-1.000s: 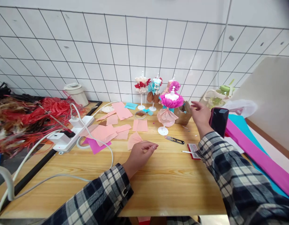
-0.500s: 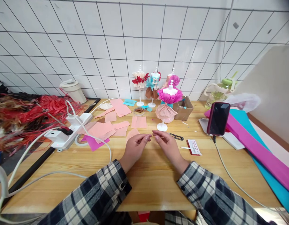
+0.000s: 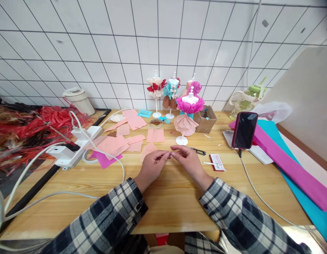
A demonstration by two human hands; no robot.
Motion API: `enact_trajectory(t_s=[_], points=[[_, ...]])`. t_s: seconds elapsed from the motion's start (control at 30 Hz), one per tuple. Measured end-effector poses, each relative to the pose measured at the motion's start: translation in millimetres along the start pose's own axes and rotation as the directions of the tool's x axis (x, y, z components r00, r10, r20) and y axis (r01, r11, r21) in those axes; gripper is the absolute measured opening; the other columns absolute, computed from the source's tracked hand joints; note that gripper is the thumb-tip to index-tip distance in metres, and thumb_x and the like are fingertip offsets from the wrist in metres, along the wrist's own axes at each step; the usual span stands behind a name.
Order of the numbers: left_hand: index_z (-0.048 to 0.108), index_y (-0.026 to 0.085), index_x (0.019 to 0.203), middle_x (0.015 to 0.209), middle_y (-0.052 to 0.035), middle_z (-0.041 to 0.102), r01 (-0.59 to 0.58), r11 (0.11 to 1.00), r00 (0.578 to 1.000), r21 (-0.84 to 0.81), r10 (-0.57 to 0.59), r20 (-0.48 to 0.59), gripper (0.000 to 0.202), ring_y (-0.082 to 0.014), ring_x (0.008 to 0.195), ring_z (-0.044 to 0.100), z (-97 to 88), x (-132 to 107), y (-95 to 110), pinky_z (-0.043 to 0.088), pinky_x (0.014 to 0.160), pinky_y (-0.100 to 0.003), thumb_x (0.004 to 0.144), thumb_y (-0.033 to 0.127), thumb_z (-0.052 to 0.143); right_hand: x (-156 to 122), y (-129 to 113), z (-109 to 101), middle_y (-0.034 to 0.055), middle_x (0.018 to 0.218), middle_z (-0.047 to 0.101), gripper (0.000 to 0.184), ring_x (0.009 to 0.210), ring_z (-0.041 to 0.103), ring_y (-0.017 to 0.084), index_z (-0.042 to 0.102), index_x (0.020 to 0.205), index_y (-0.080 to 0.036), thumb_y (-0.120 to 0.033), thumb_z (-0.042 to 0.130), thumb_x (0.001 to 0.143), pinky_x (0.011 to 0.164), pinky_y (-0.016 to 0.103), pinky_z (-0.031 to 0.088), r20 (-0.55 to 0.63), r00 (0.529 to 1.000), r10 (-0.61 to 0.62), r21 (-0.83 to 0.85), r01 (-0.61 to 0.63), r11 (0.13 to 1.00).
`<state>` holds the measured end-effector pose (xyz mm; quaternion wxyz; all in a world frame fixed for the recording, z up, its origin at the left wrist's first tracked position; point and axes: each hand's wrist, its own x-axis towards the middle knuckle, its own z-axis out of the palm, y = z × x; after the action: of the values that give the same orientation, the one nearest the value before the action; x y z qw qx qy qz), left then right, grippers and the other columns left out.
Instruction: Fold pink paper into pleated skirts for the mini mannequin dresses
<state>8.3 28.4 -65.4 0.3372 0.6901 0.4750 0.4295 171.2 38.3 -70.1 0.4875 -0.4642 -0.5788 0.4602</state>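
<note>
My left hand (image 3: 152,165) and my right hand (image 3: 189,160) meet fingertip to fingertip low over the wooden table (image 3: 166,201). Both are pinched together on something thin and tiny that I cannot make out. Just behind the left hand lies a folded pink paper fan (image 3: 147,150). A small mannequin in a pink paper dress (image 3: 186,118) stands beyond the hands, with black snips (image 3: 198,151) lying to its right.
Pink paper pieces (image 3: 118,143), a white power strip (image 3: 73,146) with cables and red raffia (image 3: 33,123) are on the left. Three dressed mannequins (image 3: 172,95), a cardboard box (image 3: 206,120), a propped phone (image 3: 244,129), a red-white card (image 3: 216,162) and magenta and teal sheets (image 3: 293,169) are on the right.
My right hand came back from near the cardboard box to the table's middle and met my left hand. The fingertips have since closed together in a pinch.
</note>
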Motion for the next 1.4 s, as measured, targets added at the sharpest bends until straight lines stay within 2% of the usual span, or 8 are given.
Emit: enact_trajectory(t_s=[0.27, 0.4, 0.57, 0.77, 0.93, 1.13, 1.3, 1.4], points=[[0.073, 0.018, 0.092, 0.09, -0.0061, 0.073, -0.013, 1.0, 0.999, 0.012, 0.013, 0.037, 0.026, -0.0181, 0.083, 0.065, 0.3, 0, 0, 0.049, 0.076, -0.026, 0.087, 0.034, 0.052, -1, -2, -1, 0.0047, 0.083, 0.071, 0.019, 0.077, 0.065, 0.019, 0.07, 0.084, -0.02, -0.037, 0.066, 0.075, 0.071, 0.031, 0.051, 0.061, 0.997, -0.042, 0.026, 0.041, 0.999], [0.073, 0.018, 0.091, 0.089, -0.0056, 0.072, -0.03, 0.999, 0.998, 0.033, 0.028, 0.055, 0.027, -0.0178, 0.082, 0.064, 0.9, -1, 1, 0.049, 0.074, -0.026, 0.087, 0.034, 0.052, -2, -2, -2, 0.0046, 0.084, 0.069, 0.015, 0.078, 0.064, 0.019, 0.069, 0.081, -0.021, -0.034, 0.064, 0.078, 0.072, 0.031, 0.051, 0.031, 0.988, -0.152, -0.117, 0.155, 0.981], [0.073, 0.017, 0.09, 0.088, -0.0058, 0.073, 0.053, 0.998, 0.997, -0.042, -0.051, 0.062, 0.027, -0.0183, 0.082, 0.065, 2.3, -1, -1, 0.05, 0.075, -0.027, 0.086, 0.034, 0.052, -3, -4, -5, 0.0038, 0.093, 0.069, 0.011, 0.088, 0.062, 0.02, 0.069, 0.085, -0.025, -0.028, 0.059, 0.082, 0.082, 0.035, 0.048, 0.092, 0.921, -0.379, -0.416, 0.381, 0.826], [0.073, 0.016, 0.092, 0.089, -0.0063, 0.074, 0.115, 0.973, 0.987, -0.2, -0.089, 0.131, 0.028, -0.0193, 0.083, 0.065, -1.6, 2, -2, 0.051, 0.078, -0.03, 0.084, 0.034, 0.052, -2, -4, -13, 0.0033, 0.106, 0.068, 0.015, 0.097, 0.06, 0.021, 0.07, 0.093, -0.028, -0.028, 0.058, 0.084, 0.085, 0.039, 0.043, 0.188, 0.878, -0.441, -0.61, 0.456, 0.648], [0.072, 0.018, 0.078, 0.08, -0.0052, 0.072, 0.027, 1.0, 0.986, 0.011, -0.029, 0.165, 0.024, -0.0179, 0.077, 0.064, -3.5, 1, 0, 0.049, 0.074, -0.028, 0.083, 0.029, 0.052, -3, -6, -13, 0.0021, 0.108, 0.068, 0.009, 0.098, 0.06, 0.021, 0.069, 0.08, -0.027, -0.023, 0.061, 0.081, 0.088, 0.039, 0.044, 0.165, 0.904, -0.395, -0.534, 0.418, 0.735], [0.073, 0.021, 0.088, 0.084, -0.0049, 0.071, -0.086, 0.969, 0.981, 0.231, 0.041, 0.192, 0.024, -0.0172, 0.076, 0.062, -8.7, 4, -5, 0.048, 0.07, -0.027, 0.085, 0.029, 0.05, -1, -9, -12, 0.0037, 0.105, 0.068, 0.008, 0.1, 0.06, 0.02, 0.066, 0.074, -0.024, -0.025, 0.061, 0.08, 0.091, 0.038, 0.044, 0.093, 0.943, -0.318, -0.361, 0.33, 0.872], [0.073, 0.023, 0.09, 0.094, -0.0071, 0.069, -0.201, 0.849, 0.979, 0.489, 0.154, 0.135, 0.022, -0.0228, 0.091, 0.06, -34.9, 15, -16, 0.044, 0.086, -0.036, 0.079, 0.036, 0.06, 4, -5, -15, 0.0045, 0.102, 0.07, 0.012, 0.099, 0.062, 0.021, 0.07, 0.08, -0.025, -0.031, 0.061, 0.081, 0.093, 0.039, 0.045, -0.051, 0.971, -0.232, -0.263, 0.211, 0.942], [0.071, 0.023, 0.096, 0.098, -0.0087, 0.068, -0.241, 0.763, 0.969, 0.6, 0.157, 0.189, 0.033, -0.0267, 0.096, 0.058, -46.6, 19, -24, 0.042, 0.09, -0.039, 0.07, 0.043, 0.068, 6, 1, -15, 0.0042, 0.104, 0.07, 0.017, 0.101, 0.062, 0.021, 0.072, 0.086, -0.025, -0.034, 0.059, 0.082, 0.095, 0.039, 0.044, -0.052, 0.989, -0.141, -0.19, 0.129, 0.973]])
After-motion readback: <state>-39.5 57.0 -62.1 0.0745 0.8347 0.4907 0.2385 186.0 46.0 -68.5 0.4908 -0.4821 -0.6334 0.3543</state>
